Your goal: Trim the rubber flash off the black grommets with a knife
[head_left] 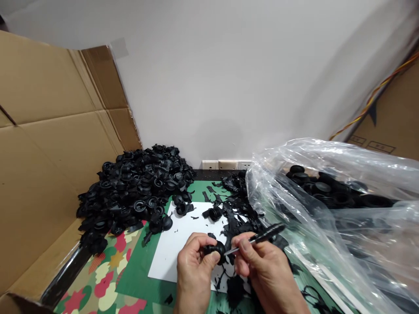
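Observation:
My left hand (196, 266) pinches a black ribbed rubber part (216, 250) between thumb and fingers, above a white sheet (166, 257). In my right hand (262, 266) is a slim tool with a black handle (270, 232) and a thin metal shaft; whether it is a blade or another point I cannot tell. Its metal tip meets the right side of the rubber part. Another ribbed part (215, 213) lies on the sheet just beyond my hands, and a similar one (180, 206) rests farther left. Black rubber scraps (240, 222) surround my right hand.
A big heap of black rubber parts (137, 183) stands at left against a cardboard box (55, 131). At right, a clear plastic bag (304, 244) holds more black parts (322, 188). A green mat (140, 270) covers the table. Wall sockets (228, 165) sit behind.

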The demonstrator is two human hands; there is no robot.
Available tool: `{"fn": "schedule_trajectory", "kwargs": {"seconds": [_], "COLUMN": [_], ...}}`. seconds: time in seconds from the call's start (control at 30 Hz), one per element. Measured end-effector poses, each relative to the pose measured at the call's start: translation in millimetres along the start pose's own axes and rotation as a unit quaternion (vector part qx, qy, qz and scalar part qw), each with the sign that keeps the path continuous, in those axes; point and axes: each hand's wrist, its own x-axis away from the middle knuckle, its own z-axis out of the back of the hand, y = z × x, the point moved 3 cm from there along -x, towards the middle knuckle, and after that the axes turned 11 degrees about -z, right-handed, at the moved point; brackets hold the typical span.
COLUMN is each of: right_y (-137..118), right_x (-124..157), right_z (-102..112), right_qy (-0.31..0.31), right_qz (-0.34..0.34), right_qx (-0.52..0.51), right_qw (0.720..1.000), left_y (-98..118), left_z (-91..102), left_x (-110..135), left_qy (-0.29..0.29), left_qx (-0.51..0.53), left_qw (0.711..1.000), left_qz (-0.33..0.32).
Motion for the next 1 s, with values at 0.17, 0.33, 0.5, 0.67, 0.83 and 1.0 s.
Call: {"fn": "schedule_trajectory", "kwargs": {"seconds": [0.17, 0.33, 0.5, 0.67, 0.83, 1.0], "right_y": [-6.2, -3.3, -0.3, 2.2, 3.6, -3.2], "right_x": [-3.6, -2.1, -3.6, -5.5, -4.3, 6.2], "right_z": [14.3, 8.9, 7.6, 9.8, 8.9, -1.4], "right_qy": [0.061, 0.020, 0.008, 0.001, 0.004, 0.014], "right_qz": [0.119, 0.160, 0.166, 0.160, 0.170, 0.293], "right_qx": [0.106, 0.123, 0.137, 0.144, 0.162, 0.162], "right_qw": [0.985, 0.979, 0.976, 0.977, 0.972, 0.942], "left_y": [-1.1, 1.2, 2.0, 3.2, 4.3, 3.1], "left_z": [0.2, -0.7, -1.6, -1.6, -0.1, -2.6], "left_x": [-0.7, -0.9, -1.8, -1.8, -2.1, -0.9], "left_qy": [0.007, 0.002, 0.001, -0.001, 0.001, 0.005], "left_qx": [0.010, 0.000, -0.006, -0.010, -0.017, 0.001], "left_qw": [1.000, 1.000, 1.000, 1.000, 0.999, 1.000], "left_qz": [0.016, 0.002, -0.012, -0.018, -0.030, -0.022]}}
